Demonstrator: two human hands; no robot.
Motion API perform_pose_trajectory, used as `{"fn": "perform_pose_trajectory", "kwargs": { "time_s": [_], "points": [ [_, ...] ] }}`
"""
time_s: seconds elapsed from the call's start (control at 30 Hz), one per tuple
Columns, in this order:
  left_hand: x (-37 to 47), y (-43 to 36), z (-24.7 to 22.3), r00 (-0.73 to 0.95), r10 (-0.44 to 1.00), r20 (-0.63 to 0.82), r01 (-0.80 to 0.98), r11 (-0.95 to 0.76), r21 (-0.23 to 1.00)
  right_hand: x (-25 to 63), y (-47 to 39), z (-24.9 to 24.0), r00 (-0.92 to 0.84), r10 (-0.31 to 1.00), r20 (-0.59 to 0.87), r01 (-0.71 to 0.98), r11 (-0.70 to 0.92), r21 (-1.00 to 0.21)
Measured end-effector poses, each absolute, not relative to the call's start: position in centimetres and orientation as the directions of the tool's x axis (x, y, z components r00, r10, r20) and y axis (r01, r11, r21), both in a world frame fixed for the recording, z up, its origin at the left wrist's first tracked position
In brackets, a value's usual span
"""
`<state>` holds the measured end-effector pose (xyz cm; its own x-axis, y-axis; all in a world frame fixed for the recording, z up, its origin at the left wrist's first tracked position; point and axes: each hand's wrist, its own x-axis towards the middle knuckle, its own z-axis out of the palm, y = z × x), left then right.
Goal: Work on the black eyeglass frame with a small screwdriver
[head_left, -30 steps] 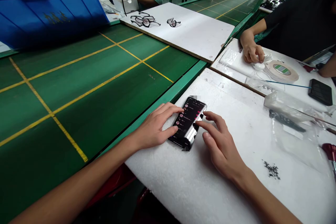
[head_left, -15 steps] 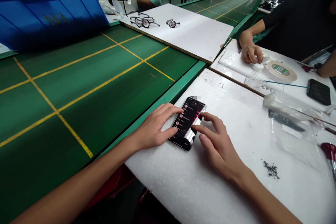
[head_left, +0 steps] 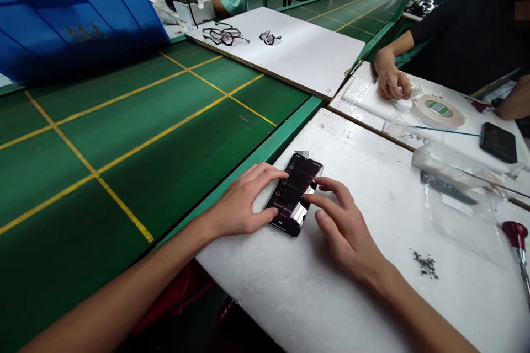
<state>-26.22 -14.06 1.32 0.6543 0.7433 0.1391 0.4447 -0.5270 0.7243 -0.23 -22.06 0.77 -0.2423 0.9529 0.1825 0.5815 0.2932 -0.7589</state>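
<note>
A black phone (head_left: 293, 190) with a lit, dark screen lies flat on the white foam-like work surface (head_left: 265, 281). My left hand (head_left: 242, 201) rests at its left side, thumb and index finger apart and touching the phone's left edge. From the right, my right hand (head_left: 342, 218) reaches over the phone, its index and middle fingertips at the right edge and screen, the thumb apart from them. Neither hand grips the phone. Small black pieces (head_left: 424, 265) lie in a pile to the right of my right hand.
Left is a green belt (head_left: 165, 116) with yellow lines and a blue crate (head_left: 83, 16). Glasses (head_left: 226, 36) lie on a white board (head_left: 306, 49). At right are a co-worker's hand (head_left: 392, 81), tape roll (head_left: 439, 110), second phone (head_left: 498, 142), plastic bags (head_left: 459, 215) and red-handled screwdriver (head_left: 515, 234).
The phone's screen has dimmed and shows different content, with red text low on it. Both hands stay nearly in place. The view has shifted slightly.
</note>
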Motion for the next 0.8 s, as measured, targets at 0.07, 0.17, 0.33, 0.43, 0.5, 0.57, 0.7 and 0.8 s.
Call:
{"fn": "perform_pose_trajectory", "kwargs": {
  "time_s": [0.07, 0.17, 0.33, 0.43, 0.5, 0.57, 0.7, 0.8],
  "points": [
    [-26.25, -14.05, 1.44, 0.657, 0.741, 0.135, 0.439, -0.522, 0.732, -0.22, -22.03, 0.79, -0.256, 0.95, 0.181, 0.582, 0.301, -0.755],
    [-26.28, -13.99, 1.66, 0.667, 0.734, 0.126, 0.414, -0.506, 0.757, -0.18, -22.01, 0.72, -0.282, 0.941, 0.19, 0.579, 0.324, -0.748],
    [-26.19, -13.96, 1.78, 0.656, 0.744, 0.127, 0.419, -0.499, 0.758, -0.16, -22.02, 0.66, -0.286, 0.938, 0.196, 0.591, 0.334, -0.735],
    [-26.16, -13.97, 1.74, 0.663, 0.737, 0.132, 0.414, -0.507, 0.756, -0.16, -22.0, 0.7, -0.261, 0.946, 0.194, 0.568, 0.313, -0.761],
    [-26.19, -13.98, 1.71, 0.662, 0.738, 0.13, 0.417, -0.507, 0.754, -0.16, -21.99, 0.74, -0.248, 0.948, 0.198, 0.551, 0.306, -0.777],
    [-26.25, -14.0, 1.67, 0.662, 0.74, 0.122, 0.427, -0.506, 0.75, -0.17, -21.99, 0.78, -0.246, 0.949, 0.2, 0.544, 0.305, -0.781],
    [-26.29, -14.03, 1.58, 0.668, 0.733, 0.125, 0.432, -0.519, 0.738, -0.17, -22.06, 0.82, -0.245, 0.95, 0.193, 0.552, 0.301, -0.778],
    [-26.26, -13.99, 1.63, 0.668, 0.734, 0.121, 0.443, -0.523, 0.728, -0.12, -22.06, 0.77, -0.252, 0.947, 0.198, 0.549, 0.309, -0.776]
  ]
}}
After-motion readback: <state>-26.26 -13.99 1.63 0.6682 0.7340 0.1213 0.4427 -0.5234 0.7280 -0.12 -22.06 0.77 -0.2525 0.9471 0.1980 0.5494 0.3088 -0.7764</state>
